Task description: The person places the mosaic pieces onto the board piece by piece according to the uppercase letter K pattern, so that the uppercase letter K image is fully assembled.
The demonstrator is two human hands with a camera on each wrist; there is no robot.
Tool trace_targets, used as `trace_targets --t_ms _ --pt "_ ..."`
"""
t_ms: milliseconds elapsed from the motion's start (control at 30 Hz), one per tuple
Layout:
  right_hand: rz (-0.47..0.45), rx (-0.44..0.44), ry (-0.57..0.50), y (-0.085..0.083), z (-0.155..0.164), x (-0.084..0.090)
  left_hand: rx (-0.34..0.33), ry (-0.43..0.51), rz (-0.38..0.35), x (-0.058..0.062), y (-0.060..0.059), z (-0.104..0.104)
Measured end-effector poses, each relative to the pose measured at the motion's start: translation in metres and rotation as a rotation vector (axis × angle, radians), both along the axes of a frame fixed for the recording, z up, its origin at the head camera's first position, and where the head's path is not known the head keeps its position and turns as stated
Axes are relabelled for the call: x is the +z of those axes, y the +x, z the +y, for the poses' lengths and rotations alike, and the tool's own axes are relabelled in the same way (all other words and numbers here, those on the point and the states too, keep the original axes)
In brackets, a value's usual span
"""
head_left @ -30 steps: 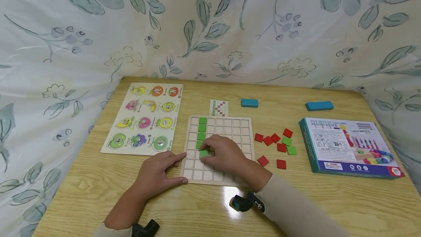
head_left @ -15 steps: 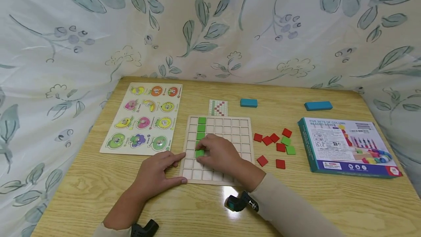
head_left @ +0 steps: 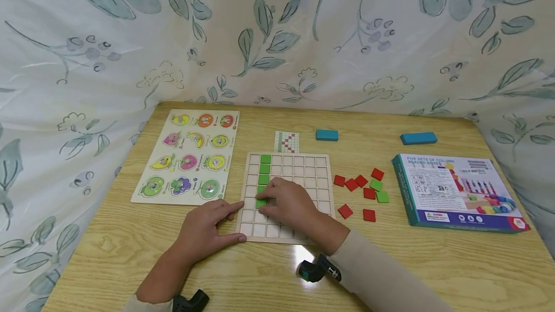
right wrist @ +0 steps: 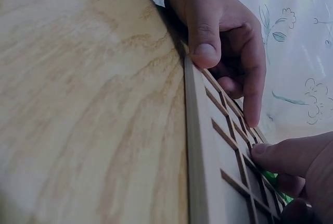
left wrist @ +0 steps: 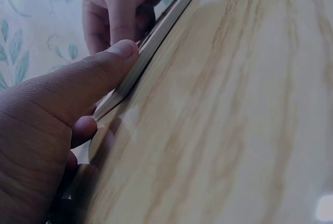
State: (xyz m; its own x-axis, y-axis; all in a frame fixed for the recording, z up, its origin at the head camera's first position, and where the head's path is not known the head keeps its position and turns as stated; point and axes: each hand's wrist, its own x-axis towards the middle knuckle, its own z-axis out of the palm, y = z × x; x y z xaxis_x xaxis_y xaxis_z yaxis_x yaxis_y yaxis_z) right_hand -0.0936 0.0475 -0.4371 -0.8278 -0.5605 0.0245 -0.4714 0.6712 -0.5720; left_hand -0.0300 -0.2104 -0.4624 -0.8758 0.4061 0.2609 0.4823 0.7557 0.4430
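Observation:
A wooden grid board (head_left: 282,241) lies flat on the table, with a column of green square tiles (head_left: 264,168) in its second column from the left. My right hand (head_left: 292,203) reaches over the board, its thumb and fingertips pinching the lowest green tile (head_left: 261,203) in the fifth row. In the right wrist view a bit of green shows beneath those fingers (right wrist: 281,153). My left hand (head_left: 205,227) steadies the board at its near left corner. Its straight index finger touches the left edge, and in the left wrist view the thumb (left wrist: 122,49) rests on the rim.
Red tiles (head_left: 369,215) and two green tiles (head_left: 382,197) lie loose right of the board. A small pattern card (head_left: 286,142) sits behind it. Around stand a fruit puzzle board (head_left: 186,153), two blue blocks (head_left: 327,135) (head_left: 418,138) and a flat toy box (head_left: 461,191).
My right hand has shifted slightly left with the lowest green tile, which now lines up with the green column. The left hand stays at the board's corner.

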Motion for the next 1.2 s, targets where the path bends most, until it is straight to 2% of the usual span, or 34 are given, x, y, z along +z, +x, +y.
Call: trace_targets --t_ms 200,333,500,667,1033,1200 --pt "0.048 0.020 -0.032 0.003 0.004 -0.001 -0.006 0.009 0.009 -0.001 -0.001 0.000" --pt "0.049 0.021 -0.040 0.004 0.005 -0.001 -0.008 0.009 0.015 0.000 -0.001 0.000" --pt "0.008 0.023 -0.053 0.004 0.008 0.000 -0.010 0.009 0.016 0.000 0.000 0.001" --pt "-0.058 0.025 -0.109 0.004 0.020 0.003 -0.008 0.001 0.013 0.000 0.000 0.001" --pt "-0.139 0.057 -0.145 0.008 0.066 0.013 -0.005 -0.005 0.014 0.001 -0.001 0.000" --pt "-0.164 0.030 -0.127 0.010 0.089 0.017 -0.007 0.004 0.020 0.001 0.000 0.001"
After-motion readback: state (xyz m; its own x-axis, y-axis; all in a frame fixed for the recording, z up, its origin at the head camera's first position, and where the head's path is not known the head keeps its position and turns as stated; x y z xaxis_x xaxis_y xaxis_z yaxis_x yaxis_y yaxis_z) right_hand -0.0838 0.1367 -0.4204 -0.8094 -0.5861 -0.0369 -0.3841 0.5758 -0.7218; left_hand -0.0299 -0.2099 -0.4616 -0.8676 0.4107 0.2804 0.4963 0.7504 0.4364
